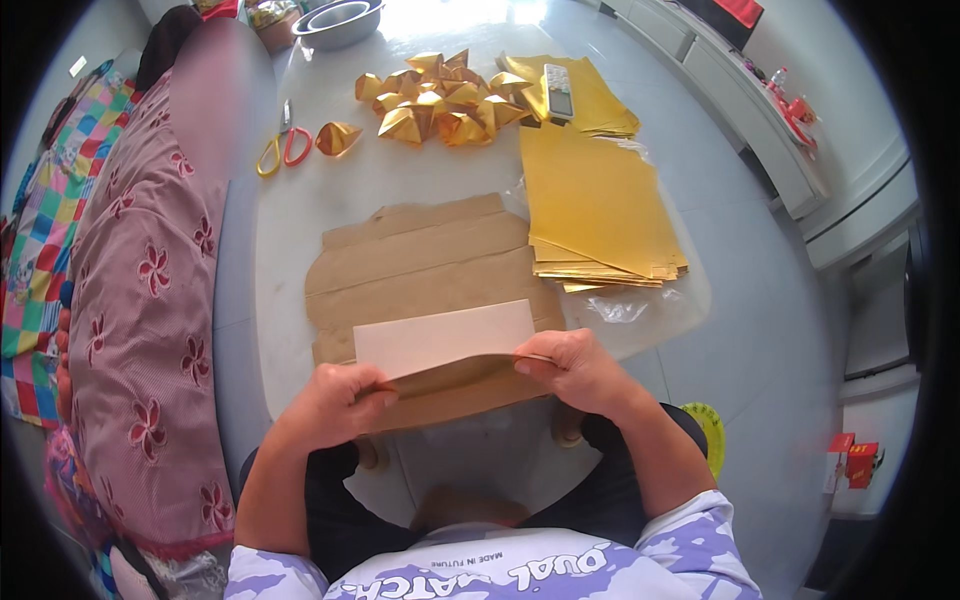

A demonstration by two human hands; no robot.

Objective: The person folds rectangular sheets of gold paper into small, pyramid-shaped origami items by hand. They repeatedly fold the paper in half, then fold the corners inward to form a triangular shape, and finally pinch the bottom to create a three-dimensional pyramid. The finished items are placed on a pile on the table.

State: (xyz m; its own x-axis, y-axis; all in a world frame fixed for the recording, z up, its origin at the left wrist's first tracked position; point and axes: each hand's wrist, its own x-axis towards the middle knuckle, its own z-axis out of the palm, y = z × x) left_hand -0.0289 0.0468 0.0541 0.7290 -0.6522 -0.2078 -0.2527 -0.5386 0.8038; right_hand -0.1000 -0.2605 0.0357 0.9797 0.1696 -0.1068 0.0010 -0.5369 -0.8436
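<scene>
My left hand and my right hand grip opposite ends of a folded sheet of paper. Its pale face is up, and its near edge bows between my fingers. Under it lies a flattened piece of brown cardboard. To the right rests a stack of gold paper sheets. Beyond the cardboard sits a group of folded gold paper shapes, with a single one apart on the left, beside scissors with one yellow and one red handle.
A remote control lies on more gold sheets at the table's far right. Metal basins stand at the far left. A sofa with a pink flowered cover runs along the left. Crumpled clear plastic lies by the stack.
</scene>
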